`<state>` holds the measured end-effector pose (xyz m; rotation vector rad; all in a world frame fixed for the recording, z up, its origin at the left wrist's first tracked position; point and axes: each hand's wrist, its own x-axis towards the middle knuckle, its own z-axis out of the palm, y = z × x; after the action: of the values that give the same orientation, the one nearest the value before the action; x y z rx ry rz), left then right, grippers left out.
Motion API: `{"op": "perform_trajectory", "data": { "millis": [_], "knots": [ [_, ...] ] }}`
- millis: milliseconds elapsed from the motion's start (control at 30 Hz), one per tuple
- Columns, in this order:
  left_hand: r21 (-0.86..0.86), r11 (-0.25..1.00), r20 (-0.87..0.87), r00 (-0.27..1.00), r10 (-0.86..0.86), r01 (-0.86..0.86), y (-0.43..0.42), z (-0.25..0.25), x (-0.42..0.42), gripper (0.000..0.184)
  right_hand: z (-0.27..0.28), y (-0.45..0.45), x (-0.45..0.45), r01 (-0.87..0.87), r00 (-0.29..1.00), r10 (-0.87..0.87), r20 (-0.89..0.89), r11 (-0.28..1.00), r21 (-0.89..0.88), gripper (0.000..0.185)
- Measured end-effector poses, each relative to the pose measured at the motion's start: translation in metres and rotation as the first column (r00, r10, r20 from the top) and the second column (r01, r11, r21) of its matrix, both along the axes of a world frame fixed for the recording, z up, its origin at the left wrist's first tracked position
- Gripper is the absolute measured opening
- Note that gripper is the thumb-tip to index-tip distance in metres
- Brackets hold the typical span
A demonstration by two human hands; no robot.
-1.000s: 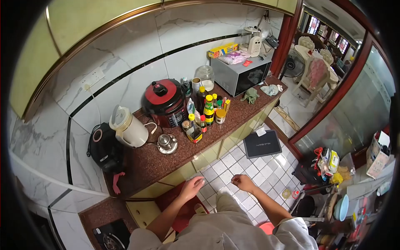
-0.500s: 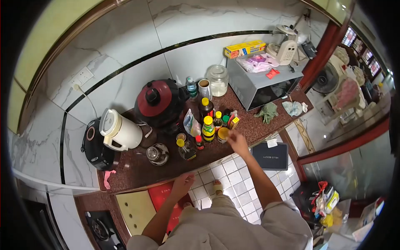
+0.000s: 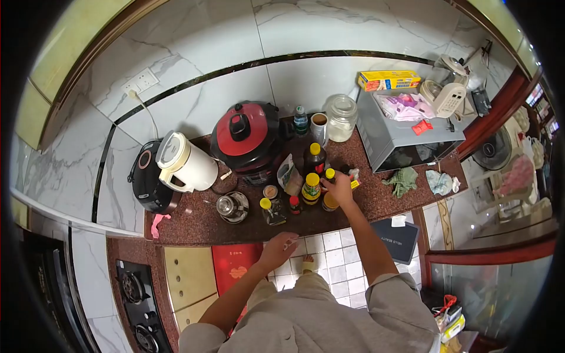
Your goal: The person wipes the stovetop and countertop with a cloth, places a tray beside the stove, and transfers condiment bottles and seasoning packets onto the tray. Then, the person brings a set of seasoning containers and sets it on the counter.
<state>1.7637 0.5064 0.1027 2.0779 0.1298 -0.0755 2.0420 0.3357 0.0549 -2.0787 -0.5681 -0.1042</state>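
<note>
My right hand (image 3: 339, 188) is closed around a small dark bottle with a yellow cap (image 3: 330, 173), which stands among other bottles on the counter. Beneath that hand is a short jar (image 3: 330, 202), partly covered by it. To the left stand a yellow-capped bottle with a green and yellow label (image 3: 311, 189) and a red-capped bottle (image 3: 295, 205). A dark bottle with a yellow cap (image 3: 315, 157) rises behind. In front of the counter's edge hangs my left hand (image 3: 279, 251), its fingers loosely bent and apart, with nothing visible in it.
A red-lidded cooker (image 3: 244, 132), a cream jug (image 3: 194, 167) and a glass pot (image 3: 232, 207) stand on the counter (image 3: 194, 229) to the left. At right are a glass jar (image 3: 341, 120), a microwave (image 3: 406, 138) and a green cloth (image 3: 402, 181).
My right hand has moved from the short jar to the small yellow-capped bottle behind it and closed on it. My left hand has come slightly up and right. The whole view has shifted.
</note>
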Motion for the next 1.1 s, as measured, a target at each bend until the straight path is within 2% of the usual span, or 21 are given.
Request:
{"op": "perform_trajectory", "data": {
  "millis": [67, 100, 133, 167, 200, 233, 300, 333, 367, 433, 467, 500, 533, 633, 667, 700, 733, 833, 933, 1033, 1100],
  "knots": [
    [0.024, 1.000, 0.011, 1.000, 0.006, -0.006, 0.001, 0.002, 0.009, 0.031, 0.001, -0.001, -0.001, 0.019, 0.999, -0.017, -0.037, 0.999, 0.051, 0.029],
    [0.025, 0.999, 0.011, 1.000, 0.019, -0.019, 0.002, -0.002, 0.012, 0.031, 0.013, -0.002, -0.004, 0.025, 0.999, -0.027, 0.047, 0.999, 0.044, 0.026],
    [0.025, 0.999, 0.013, 0.999, 0.034, -0.034, 0.004, -0.007, 0.013, 0.032, 0.042, -0.005, -0.012, 0.035, 0.999, -0.036, 0.017, 0.998, 0.055, 0.025],
    [-0.010, 0.996, -0.028, 0.996, 0.087, -0.087, 0.009, -0.011, 0.009, 0.033, 0.062, -0.008, -0.018, 0.044, 0.999, -0.043, -0.014, 0.997, 0.063, 0.025],
    [-0.042, 0.989, -0.068, 0.988, 0.137, -0.140, 0.018, -0.015, 0.004, 0.035, 0.058, -0.016, -0.013, 0.040, 0.998, -0.044, 0.042, 0.995, 0.091, 0.024],
    [-0.073, 0.979, -0.107, 0.977, 0.182, -0.191, 0.027, -0.018, 0.001, 0.036, 0.083, -0.023, -0.020, 0.041, 0.997, -0.049, 0.057, 0.991, 0.128, 0.022],
    [-0.049, 0.921, -0.071, 0.921, 0.383, -0.386, 0.048, -0.027, -0.003, 0.048, 0.129, -0.045, -0.039, 0.122, 0.991, -0.115, -0.066, 0.987, 0.109, 0.021],
    [-0.040, 0.880, -0.051, 0.880, 0.472, -0.474, 0.053, -0.028, -0.002, 0.055, 0.140, -0.057, -0.047, 0.117, 0.993, -0.114, -0.028, 0.980, 0.163, 0.020],
    [0.064, 0.884, 0.080, 0.886, 0.457, -0.463, 0.054, -0.021, 0.005, 0.058, 0.148, -0.071, -0.054, 0.112, 0.993, -0.117, 0.013, 0.970, 0.216, 0.020],
    [0.264, 0.847, 0.336, 0.867, 0.368, -0.461, 0.057, 0.000, 0.028, 0.066, 0.158, -0.097, -0.077, 0.153, 0.988, -0.155, -0.013, 0.952, 0.266, 0.018],
    [0.221, 0.847, 0.384, 0.841, 0.380, -0.483, 0.059, 0.000, 0.043, 0.063, 0.163, -0.108, -0.088, 0.131, 0.991, -0.135, -0.001, 0.954, 0.270, 0.017],
    [0.177, 0.845, 0.427, 0.813, 0.396, -0.504, 0.057, -0.004, 0.057, 0.061, 0.169, -0.116, -0.100, 0.153, 0.987, -0.135, -0.081, 0.949, 0.276, 0.018],
    [0.132, 0.842, 0.465, 0.783, 0.413, -0.523, 0.055, -0.006, 0.065, 0.058, 0.165, -0.126, -0.110, 0.156, 0.985, -0.138, -0.106, 0.968, 0.198, 0.019],
    [0.168, 0.863, 0.168, 0.876, 0.452, -0.477, 0.057, -0.006, 0.075, 0.043, 0.149, -0.146, -0.134, 0.133, 0.980, -0.122, -0.159, 0.989, 0.059, 0.020],
    [0.166, 0.868, 0.143, 0.882, 0.449, -0.469, 0.058, -0.006, 0.076, 0.039, 0.146, -0.148, -0.142, 0.114, 0.982, -0.110, -0.154, 0.993, 0.020, 0.018],
    [0.162, 0.871, 0.118, 0.886, 0.449, -0.463, 0.059, -0.007, 0.075, 0.035, 0.141, -0.149, -0.150, 0.090, 0.975, -0.068, -0.213, 0.991, 0.095, 0.018],
    [0.158, 0.874, 0.093, 0.888, 0.450, -0.460, 0.060, -0.007, 0.074, 0.031, 0.133, -0.152, -0.158, 0.092, 0.967, -0.078, -0.243, 0.995, 0.046, 0.017],
    [-0.073, 0.875, 0.070, 0.873, 0.483, -0.479, 0.063, -0.008, 0.055, 0.027, 0.118, -0.147, -0.176, 0.114, 0.950, -0.111, -0.291, 0.993, -0.007, 0.018],
    [-0.186, 0.849, 0.192, 0.829, 0.526, -0.495, 0.067, -0.012, 0.023, 0.021, 0.120, -0.126, -0.184, 0.043, 0.965, -0.044, -0.257, 0.999, -0.009, 0.020],
    [-0.325, 0.783, 0.128, 0.796, 0.592, -0.530, 0.069, 0.015, -0.026, 0.023, 0.124, -0.090, -0.189, -0.123, 0.955, 0.120, -0.272, 0.992, 0.005, 0.020],
    [-0.296, 0.768, 0.096, 0.782, 0.615, -0.568, 0.073, 0.040, -0.074, 0.023, 0.134, -0.059, -0.197, -0.276, 0.926, 0.253, -0.280, 0.960, -0.048, 0.020]
  ]
}}
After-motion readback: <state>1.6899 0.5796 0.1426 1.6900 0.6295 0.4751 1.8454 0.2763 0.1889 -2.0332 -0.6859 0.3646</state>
